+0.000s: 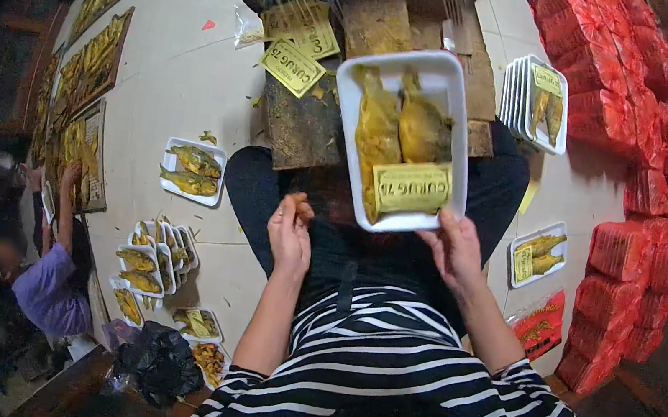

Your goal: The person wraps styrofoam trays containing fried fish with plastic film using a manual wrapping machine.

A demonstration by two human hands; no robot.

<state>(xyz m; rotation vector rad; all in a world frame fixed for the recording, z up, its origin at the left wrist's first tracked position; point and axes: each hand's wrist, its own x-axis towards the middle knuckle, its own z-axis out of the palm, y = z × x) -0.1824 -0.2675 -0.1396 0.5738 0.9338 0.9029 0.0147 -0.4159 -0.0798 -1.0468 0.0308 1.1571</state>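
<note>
My right hand [456, 252] grips the near right corner of a white foam tray [396, 223], which is raised and tilted above the wooden block. Two yellowish whole fish [425, 128] lie side by side in it, with a yellow paper label [413, 187] reading "CURUG 75" across their near ends. To the left of the tray is my left hand [291, 235], apart from it, its fingers curled together with nothing visible in them. A loose yellow label [292, 66] and other labels lie on the worn wooden block [298, 128] beyond.
On the left floor sit a tray of fish [192, 173], stacked fish trays [155, 257] and a black plastic bag [160, 363]. A person in purple [53, 294] works by fish racks. Right: stacked trays [534, 100], another fish tray [537, 254] and red packages [616, 279].
</note>
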